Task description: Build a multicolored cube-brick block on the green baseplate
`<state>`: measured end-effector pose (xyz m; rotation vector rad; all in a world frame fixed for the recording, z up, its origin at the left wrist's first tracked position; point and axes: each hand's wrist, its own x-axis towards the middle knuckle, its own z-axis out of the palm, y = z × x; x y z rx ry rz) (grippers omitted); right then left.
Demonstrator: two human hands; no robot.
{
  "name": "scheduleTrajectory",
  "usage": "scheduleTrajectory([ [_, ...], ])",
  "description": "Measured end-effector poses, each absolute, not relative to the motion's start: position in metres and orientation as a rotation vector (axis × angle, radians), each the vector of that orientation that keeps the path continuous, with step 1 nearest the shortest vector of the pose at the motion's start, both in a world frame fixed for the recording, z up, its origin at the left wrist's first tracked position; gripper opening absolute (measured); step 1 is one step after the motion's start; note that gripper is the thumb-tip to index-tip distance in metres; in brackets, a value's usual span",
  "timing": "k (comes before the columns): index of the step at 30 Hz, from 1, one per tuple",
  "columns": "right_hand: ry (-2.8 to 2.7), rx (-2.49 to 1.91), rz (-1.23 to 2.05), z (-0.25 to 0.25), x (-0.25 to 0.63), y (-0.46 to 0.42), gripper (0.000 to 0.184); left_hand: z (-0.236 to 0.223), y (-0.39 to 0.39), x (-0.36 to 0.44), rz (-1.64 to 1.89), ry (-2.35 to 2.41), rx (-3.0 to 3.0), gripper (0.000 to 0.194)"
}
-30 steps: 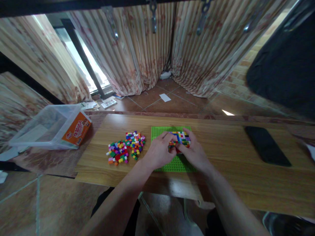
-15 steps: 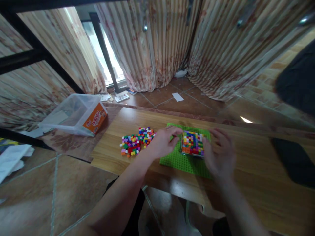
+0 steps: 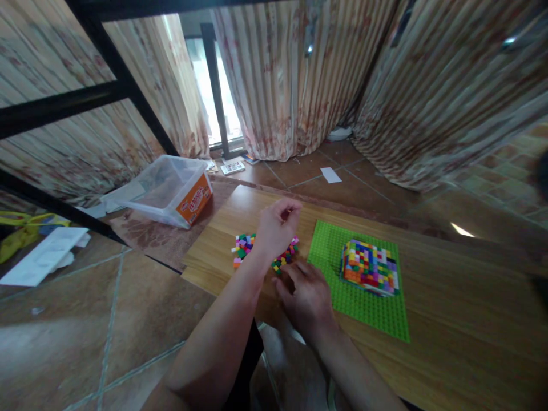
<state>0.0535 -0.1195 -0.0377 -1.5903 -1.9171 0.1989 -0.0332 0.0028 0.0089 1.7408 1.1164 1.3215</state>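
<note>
My left hand point(image 3: 274, 228) hovers above a heap of small coloured bricks point(image 3: 245, 246) on the wooden table point(image 3: 449, 308), fingers curled loosely with nothing visible in them. My right hand point(image 3: 306, 299) is lower, near the table's front edge beside the heap, fingers reaching towards the bricks. To the right lies a green baseplate point(image 3: 363, 308) carrying a square multicoloured block of bricks point(image 3: 370, 267). Neither hand touches the baseplate.
A clear plastic box with an orange label point(image 3: 171, 191) lies on its side on a brown mat left of the table. Striped curtains hang behind. A black metal frame bar point(image 3: 60, 105) crosses the upper left. Papers lie on the tiled floor.
Both hands left the multicoloured block and moved left to the loose bricks. The camera view swung left, shifting the baseplate to the right.
</note>
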Motion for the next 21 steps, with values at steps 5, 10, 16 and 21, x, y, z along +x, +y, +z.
scheduleTrajectory([
  [5,-1.942,-1.582,0.109,-0.043,0.041,-0.114,0.011,0.014,0.002,-0.037,1.304,1.16,1.722,0.015],
  [10,-1.873,-1.496,0.225,-0.045,0.04,-0.11,0.015,0.016,0.004,-0.042,1.236,1.148,1.72,0.014],
  [16,-1.488,-1.446,0.431,-0.02,0.071,-0.109,0.016,0.027,-0.003,-0.048,0.897,0.935,1.576,0.012],
  [21,-1.345,-1.507,0.303,-0.003,0.101,-0.11,0.02,0.033,-0.016,-0.039,0.543,0.713,1.498,0.023],
])
